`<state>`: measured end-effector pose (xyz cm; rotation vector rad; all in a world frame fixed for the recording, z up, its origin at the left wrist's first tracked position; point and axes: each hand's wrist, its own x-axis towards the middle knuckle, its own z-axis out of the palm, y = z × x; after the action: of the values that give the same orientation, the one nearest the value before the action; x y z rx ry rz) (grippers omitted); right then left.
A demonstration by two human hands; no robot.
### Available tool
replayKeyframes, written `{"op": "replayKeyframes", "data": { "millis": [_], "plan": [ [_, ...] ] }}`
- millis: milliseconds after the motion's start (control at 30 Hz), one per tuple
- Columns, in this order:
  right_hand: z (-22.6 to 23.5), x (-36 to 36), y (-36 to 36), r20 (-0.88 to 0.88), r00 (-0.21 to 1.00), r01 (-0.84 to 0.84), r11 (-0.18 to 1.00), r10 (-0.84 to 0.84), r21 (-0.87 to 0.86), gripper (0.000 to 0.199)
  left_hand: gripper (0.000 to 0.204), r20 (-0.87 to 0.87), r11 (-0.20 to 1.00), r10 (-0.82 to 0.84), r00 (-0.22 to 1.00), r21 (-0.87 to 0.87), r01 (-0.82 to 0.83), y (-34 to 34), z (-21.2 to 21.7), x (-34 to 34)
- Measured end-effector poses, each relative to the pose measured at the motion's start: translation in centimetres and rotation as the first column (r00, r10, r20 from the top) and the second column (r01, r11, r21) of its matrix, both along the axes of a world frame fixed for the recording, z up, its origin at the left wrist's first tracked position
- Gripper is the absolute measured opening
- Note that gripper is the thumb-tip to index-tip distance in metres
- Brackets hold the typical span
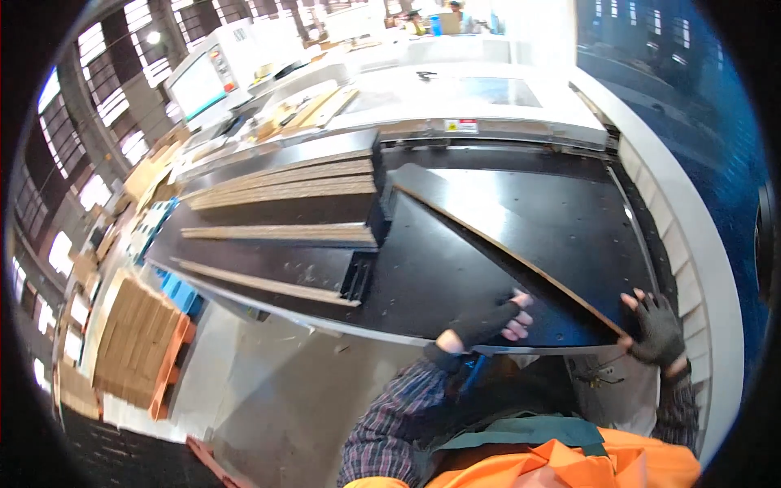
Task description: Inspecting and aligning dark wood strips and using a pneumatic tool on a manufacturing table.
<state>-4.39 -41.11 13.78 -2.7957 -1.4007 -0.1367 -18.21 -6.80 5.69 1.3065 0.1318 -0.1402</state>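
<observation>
A black panel (561, 244) with a thin brown edge lies slantwise on the black machine table (439, 268), a dark shadow along its edge. My right hand (655, 329), in a dark fingerless glove, is at the panel's near right corner, thumb by the edge and fingers over the top; it appears to grip the corner. My left hand (488, 321), gloved the same way, is above the table near its front edge. Its bare fingers are loosely bent and apart, with nothing visible in them. To its left lie stacked black boards (285, 183) with brown edges.
A white machine body (464, 89) spans the far side, with a control screen (199, 85) at the far left. A white guard (683, 268) curves along the right. Cardboard sheets (134, 346) stand on an orange pallet (172, 366) at left. Wood strips (317, 106) lie behind the boards.
</observation>
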Motion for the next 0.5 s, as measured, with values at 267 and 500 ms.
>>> {"op": "replayKeyframes", "data": {
  "millis": [267, 500],
  "plan": [
    [-3.9, 9.4, 10.0, -0.067, 0.993, 0.097, 0.995, -0.099, -0.029, 0.055, 0.040, 0.068, 0.982, -0.003, 0.998, 0.190, -0.010, 2.3, 0.8, 0.9],
    [-9.0, 18.0, 20.4, 0.145, 0.974, -0.192, 0.975, 0.174, 0.115, 0.036, 0.031, 0.244, 0.706, -0.002, 0.970, 0.687, -0.172, 4.0, 2.7, 5.8]
  ]
}}
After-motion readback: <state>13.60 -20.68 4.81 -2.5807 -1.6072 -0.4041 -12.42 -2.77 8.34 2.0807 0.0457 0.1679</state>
